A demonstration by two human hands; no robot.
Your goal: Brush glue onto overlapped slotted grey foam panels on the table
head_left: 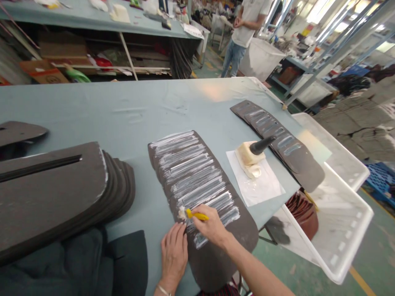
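Observation:
My right hand grips a yellow-handled brush, its pale bristles touching the left edge of a fanned stack of dark grey panels. White streaks of glue-like paste run across the overlapping panels in several bands. Flat at the stack's left edge lies my left hand, fingers stretched out and holding nothing. Right of the stack, a cream block-shaped container with a black nozzle-like piece sits on a white sheet, with white paste beside it.
A tall pile of dark panels stands at left, dark fabric in front of it. Another streaked panel row lies at the right edge, above white bins. A person stands beyond the table.

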